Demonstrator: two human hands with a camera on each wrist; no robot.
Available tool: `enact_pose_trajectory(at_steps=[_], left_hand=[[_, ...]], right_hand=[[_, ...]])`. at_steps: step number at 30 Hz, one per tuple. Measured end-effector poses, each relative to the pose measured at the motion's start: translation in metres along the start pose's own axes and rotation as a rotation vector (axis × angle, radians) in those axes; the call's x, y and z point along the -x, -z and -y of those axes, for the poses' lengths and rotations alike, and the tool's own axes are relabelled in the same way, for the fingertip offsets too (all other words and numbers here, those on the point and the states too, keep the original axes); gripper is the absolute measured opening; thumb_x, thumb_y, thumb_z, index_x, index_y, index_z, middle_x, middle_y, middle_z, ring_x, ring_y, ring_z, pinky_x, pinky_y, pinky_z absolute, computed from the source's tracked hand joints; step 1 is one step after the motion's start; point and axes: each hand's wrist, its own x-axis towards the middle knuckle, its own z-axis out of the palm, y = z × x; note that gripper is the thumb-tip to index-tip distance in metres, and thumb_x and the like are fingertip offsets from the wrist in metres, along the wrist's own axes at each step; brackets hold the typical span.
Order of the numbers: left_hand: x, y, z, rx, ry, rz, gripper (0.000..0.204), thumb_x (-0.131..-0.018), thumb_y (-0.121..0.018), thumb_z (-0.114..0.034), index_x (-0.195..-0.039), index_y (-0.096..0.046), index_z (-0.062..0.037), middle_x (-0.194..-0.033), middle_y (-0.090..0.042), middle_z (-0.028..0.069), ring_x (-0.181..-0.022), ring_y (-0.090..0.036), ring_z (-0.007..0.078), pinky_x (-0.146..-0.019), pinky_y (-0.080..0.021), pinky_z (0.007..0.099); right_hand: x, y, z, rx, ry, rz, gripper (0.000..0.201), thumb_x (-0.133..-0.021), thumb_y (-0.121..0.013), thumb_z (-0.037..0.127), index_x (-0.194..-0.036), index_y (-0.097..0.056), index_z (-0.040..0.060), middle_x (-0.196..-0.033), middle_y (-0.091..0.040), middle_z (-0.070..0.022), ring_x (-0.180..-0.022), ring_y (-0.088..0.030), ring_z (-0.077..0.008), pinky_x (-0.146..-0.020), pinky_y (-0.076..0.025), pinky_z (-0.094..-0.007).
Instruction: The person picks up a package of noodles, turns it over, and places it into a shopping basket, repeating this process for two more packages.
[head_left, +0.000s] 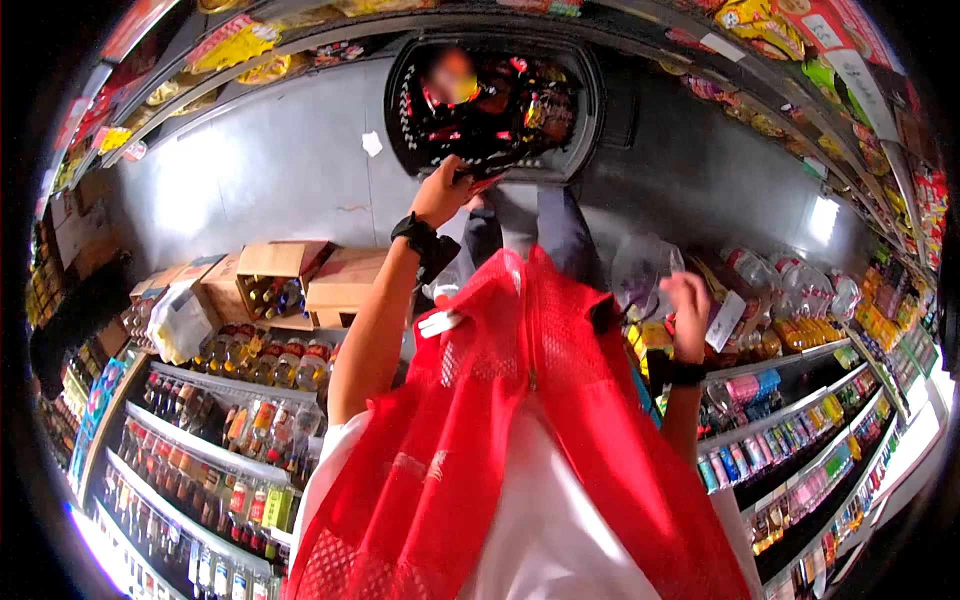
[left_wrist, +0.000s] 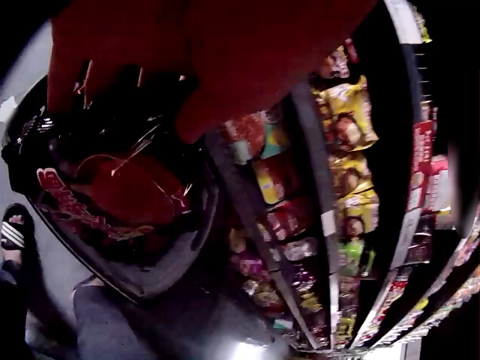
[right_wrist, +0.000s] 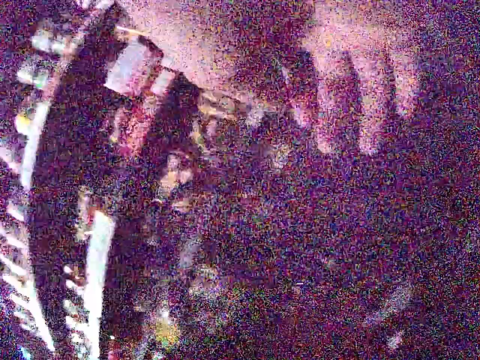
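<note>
My left hand (head_left: pixel 441 194) reaches out over the near edge of a black basket (head_left: pixel 583 150) on the floor. It grips a dark glossy packet (left_wrist: pixel 124 191) with red and white lettering and a red picture, which hangs below the fingers in the left wrist view. Inside the basket lie dark and red packages (head_left: pixel 545 112). My right hand (head_left: pixel 687 305) hangs away from the basket with loosely curled fingers and nothing in it. The right wrist view is grainy, with the fingers (right_wrist: pixel 365 112) pointing down.
Shelves of bagged snacks (left_wrist: pixel 352 124) run along the far side. Behind me stand shelves of bottles (head_left: pixel 260 425), cardboard boxes (head_left: pixel 345 280) and large wrapped bottles (head_left: pixel 800 285). A white scrap (head_left: pixel 372 144) lies on the grey floor (head_left: pixel 300 170). A striped sandal (left_wrist: pixel 13 235) shows beside the basket.
</note>
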Motion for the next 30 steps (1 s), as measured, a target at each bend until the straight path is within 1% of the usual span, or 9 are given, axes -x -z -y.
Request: enact_pose_trajectory(at_steps=[5, 8, 9, 12, 13, 16, 22, 26, 30], left_hand=[[-0.093, -0.04, 0.092, -0.147, -0.135, -0.103, 0.027, -0.08, -0.053, -0.021, -0.102, -0.05, -0.0043, -0.087, -0.059, 0.0197, -0.083, -0.057, 0.037, -0.07, -0.044, 0.0407], [-0.118, -0.052, 0.117, -0.054, 0.152, -0.224, 0.022, -0.081, -0.049, -0.014, -0.101, -0.052, -0.0045, -0.088, -0.06, 0.0141, -0.084, -0.058, 0.0287, -0.073, -0.045, 0.0336], [-0.119, -0.054, 0.124, 0.023, 0.191, -0.24, 0.021, -0.081, -0.047, -0.011, -0.101, -0.053, -0.0046, -0.088, -0.06, 0.0122, -0.084, -0.059, 0.026, -0.074, -0.045, 0.0312], [-0.113, -0.061, 0.125, 0.351, 0.065, -0.282, 0.01, -0.083, -0.051, -0.012, -0.088, -0.053, -0.0026, -0.08, -0.06, 0.01, -0.079, -0.059, 0.0206, -0.072, -0.045, 0.0303], [-0.096, -0.05, 0.097, 0.401, 0.104, -0.157, 0.011, -0.086, -0.05, -0.013, -0.09, -0.053, -0.0025, -0.08, -0.059, 0.0065, -0.077, -0.057, 0.0161, -0.07, -0.045, 0.0289], [-0.051, -0.044, 0.086, 0.558, 0.288, 0.022, 0.021, -0.09, -0.047, -0.02, -0.1, -0.052, -0.0023, -0.085, -0.057, 0.0054, -0.075, -0.055, 0.013, -0.067, -0.046, 0.0264], [0.088, -0.062, 0.15, 0.689, 0.607, -0.133, 0.024, -0.09, -0.043, -0.02, -0.101, -0.054, -0.0021, -0.089, -0.061, 0.0127, -0.077, -0.061, 0.0195, -0.059, -0.051, 0.0311], [0.17, -0.08, 0.164, 0.738, 0.625, -0.237, 0.027, -0.088, -0.049, -0.023, -0.104, -0.052, -0.0023, -0.093, -0.061, 0.0125, -0.08, -0.06, 0.0258, -0.061, -0.051, 0.038], [0.209, -0.089, 0.153, 0.791, 0.679, -0.276, 0.029, -0.088, -0.047, -0.026, -0.107, -0.051, -0.0049, -0.097, -0.06, 0.0118, -0.082, -0.059, 0.0266, -0.063, -0.049, 0.0393]], right_hand=[[-0.005, 0.063, -0.101, 0.876, -0.003, 0.215, 0.013, -0.086, -0.05, 0.014, -0.087, -0.057, 0.0027, -0.084, -0.056, -0.0065, -0.084, -0.055, -0.0184, -0.076, -0.044, -0.0327], [-0.006, 0.098, -0.162, 1.066, 0.412, 0.063, 0.013, -0.087, -0.051, 0.014, -0.091, -0.055, 0.0025, -0.084, -0.057, -0.0074, -0.081, -0.057, -0.0178, -0.073, -0.048, -0.0329], [-0.005, 0.104, -0.143, 1.681, 0.811, 0.186, 0.014, -0.088, -0.051, 0.015, -0.092, -0.053, 0.0023, -0.084, -0.057, -0.0077, -0.079, -0.058, -0.0165, -0.071, -0.049, -0.0312], [-0.032, 0.103, -0.129, 0.202, 0.099, 0.081, 0.01, -0.088, -0.053, 0.011, -0.091, -0.053, 0.0015, -0.084, -0.058, -0.0058, -0.076, -0.059, -0.0143, -0.066, -0.048, -0.027], [-0.038, 0.079, -0.042, 0.301, -0.035, 0.049, 0.009, -0.088, -0.053, 0.009, -0.091, -0.052, 0.001, -0.085, -0.058, -0.0051, -0.077, -0.058, -0.0133, -0.068, -0.047, -0.0256], [-0.076, 0.036, 0.078, 0.165, 0.35, 0.148, 0.011, -0.09, -0.049, 0.01, -0.094, -0.053, 0.0013, -0.088, -0.058, -0.0072, -0.083, -0.057, -0.0133, -0.074, -0.045, -0.0251], [-0.099, -0.049, 0.379, 0.528, 1.18, -0.035, 0.018, -0.088, -0.049, 0.013, -0.101, -0.054, 0.0011, -0.098, -0.06, -0.0124, -0.092, -0.058, -0.0227, -0.081, -0.044, -0.031], [-0.169, -0.083, 0.49, 0.624, 1.521, -0.276, 0.041, -0.079, -0.055, 0.013, -0.117, -0.043, 0.002, -0.106, -0.055, -0.024, -0.098, -0.054, -0.0377, -0.086, -0.043, -0.0402], [-0.213, -0.086, 0.517, 0.836, 1.44, -0.418, 0.066, -0.072, -0.06, 0.012, -0.131, -0.032, 0.0043, -0.122, -0.045, -0.0214, -0.112, -0.043, -0.039, -0.093, -0.037, -0.044]])
